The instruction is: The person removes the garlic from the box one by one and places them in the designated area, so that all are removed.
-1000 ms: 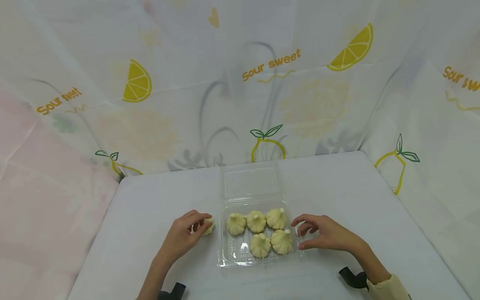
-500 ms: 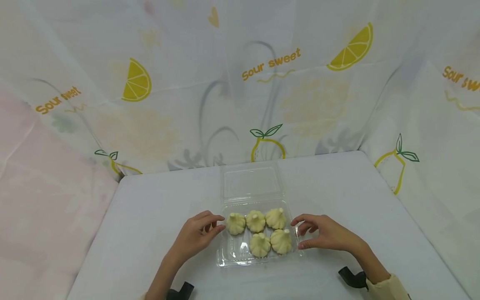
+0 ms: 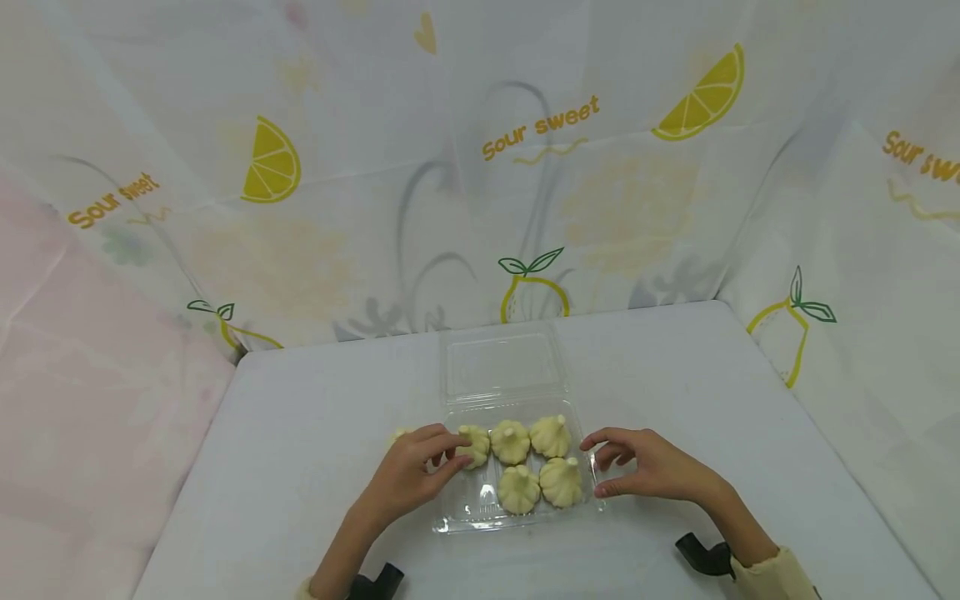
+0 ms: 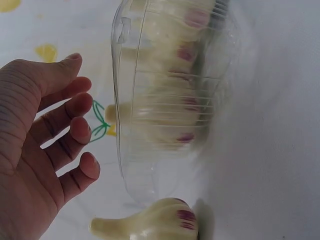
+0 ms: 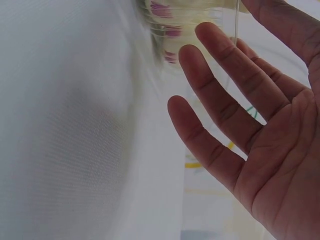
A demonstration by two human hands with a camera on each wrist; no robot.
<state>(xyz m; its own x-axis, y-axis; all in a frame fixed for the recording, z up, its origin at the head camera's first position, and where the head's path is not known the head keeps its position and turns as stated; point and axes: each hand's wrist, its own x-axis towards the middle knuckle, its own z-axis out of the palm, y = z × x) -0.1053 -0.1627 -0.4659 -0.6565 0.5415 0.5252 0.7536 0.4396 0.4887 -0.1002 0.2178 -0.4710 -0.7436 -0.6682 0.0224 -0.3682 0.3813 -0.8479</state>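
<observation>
A clear plastic clamshell box (image 3: pixel 475 497) lies with its lid (image 3: pixel 501 367) folded back. Inside are several pale garlic bulbs, three along the back and two in front at the middle and right. My left hand (image 3: pixel 416 468) is over the box's left edge, fingertips overlapping the back-left garlic bulb (image 3: pixel 476 448). The left wrist view has its curved fingers apart from the box wall, holding nothing. One loose garlic bulb (image 4: pixel 155 220) with purple streaks sits left of the box, mostly hidden behind that hand in the head view. My right hand (image 3: pixel 648 467) curves loosely at the box's right edge, fingers spread.
A white cloth-covered table (image 3: pixel 315 417) bears everything. Behind and beside it hangs a printed curtain (image 3: pixel 360 208) with lemon pictures. A black wrist-camera mount (image 3: pixel 703 553) sits by my right wrist, with another (image 3: pixel 377 582) by my left.
My left hand has moved right, from fingers around the loose garlic bulb to over the box's left edge. The bulb's top now shows behind that hand. My right hand has not moved.
</observation>
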